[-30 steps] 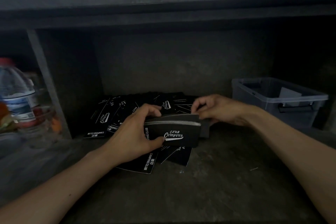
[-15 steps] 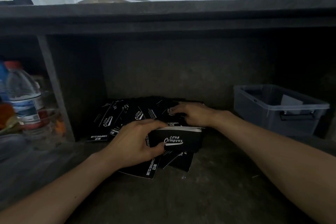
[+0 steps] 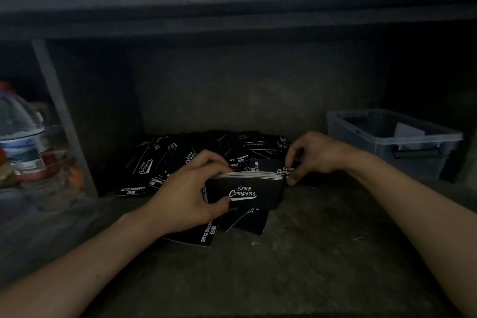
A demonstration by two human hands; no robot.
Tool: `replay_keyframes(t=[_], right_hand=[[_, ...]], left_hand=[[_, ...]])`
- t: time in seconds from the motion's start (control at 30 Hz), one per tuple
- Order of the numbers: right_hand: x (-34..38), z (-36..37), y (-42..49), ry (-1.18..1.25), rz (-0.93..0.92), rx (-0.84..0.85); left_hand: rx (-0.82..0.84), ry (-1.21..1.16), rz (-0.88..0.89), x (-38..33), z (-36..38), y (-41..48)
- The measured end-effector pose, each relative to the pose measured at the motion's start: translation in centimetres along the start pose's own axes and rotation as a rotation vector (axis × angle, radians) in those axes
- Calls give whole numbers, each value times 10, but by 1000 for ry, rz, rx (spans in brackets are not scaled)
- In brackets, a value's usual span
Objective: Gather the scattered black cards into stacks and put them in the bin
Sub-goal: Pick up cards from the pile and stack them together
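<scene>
Head view has the stack of black cards (image 3: 245, 190) just below centre, raised on its long edge. The left hand (image 3: 191, 199) grips its nine o'clock end, thumb on the printed face and fingers curled over the top edge. At the stack's three o'clock end the right hand (image 3: 317, 155) has its fingers curled down. I read them as pinching a loose card (image 3: 282, 170) against the back of the stack, though the light is too dim to be sure.

From ten to one o'clock behind the stack, the scattered cards (image 3: 165, 162) lie overlapping in a heap. A few more poke out beneath it at six o'clock. The clear plastic bin (image 3: 361, 152) sits at two o'clock, well apart from the hands. I can make out a pale sheet (image 3: 409, 134) inside it but no black cards.

I'd judge the job under halfway: one stack is building, most cards are on the shelf floor (image 3: 322, 253), and nothing is visibly binned. A water bottle (image 3: 23, 137) stands at nine o'clock.
</scene>
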State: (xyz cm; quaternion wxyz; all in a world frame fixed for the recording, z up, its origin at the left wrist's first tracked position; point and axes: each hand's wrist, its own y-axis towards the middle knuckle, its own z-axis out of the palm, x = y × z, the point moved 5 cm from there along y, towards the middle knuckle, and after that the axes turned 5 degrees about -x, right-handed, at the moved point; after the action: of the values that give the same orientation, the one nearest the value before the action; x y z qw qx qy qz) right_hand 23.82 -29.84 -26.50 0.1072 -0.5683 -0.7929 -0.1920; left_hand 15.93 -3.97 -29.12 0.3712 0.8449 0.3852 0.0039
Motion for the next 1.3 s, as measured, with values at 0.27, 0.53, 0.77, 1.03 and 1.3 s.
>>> replay_keyframes(t=[0.27, 0.53, 0.77, 1.03, 1.3], right_hand=[[33, 2, -20, 593, -140, 399], [24, 33, 27, -109, -165, -68], [15, 17, 21, -297, -99, -78], [17, 7, 2, -297, -96, -126], [-2, -44, -11, -237, 127, -304]], left_hand=[[21, -76, -47, -1, 2, 0], [40, -11, -38, 1, 4, 0], [31, 6, -27, 4, 5, 0], [23, 1, -15, 0, 3, 0], [20, -15, 4, -3, 2, 0]])
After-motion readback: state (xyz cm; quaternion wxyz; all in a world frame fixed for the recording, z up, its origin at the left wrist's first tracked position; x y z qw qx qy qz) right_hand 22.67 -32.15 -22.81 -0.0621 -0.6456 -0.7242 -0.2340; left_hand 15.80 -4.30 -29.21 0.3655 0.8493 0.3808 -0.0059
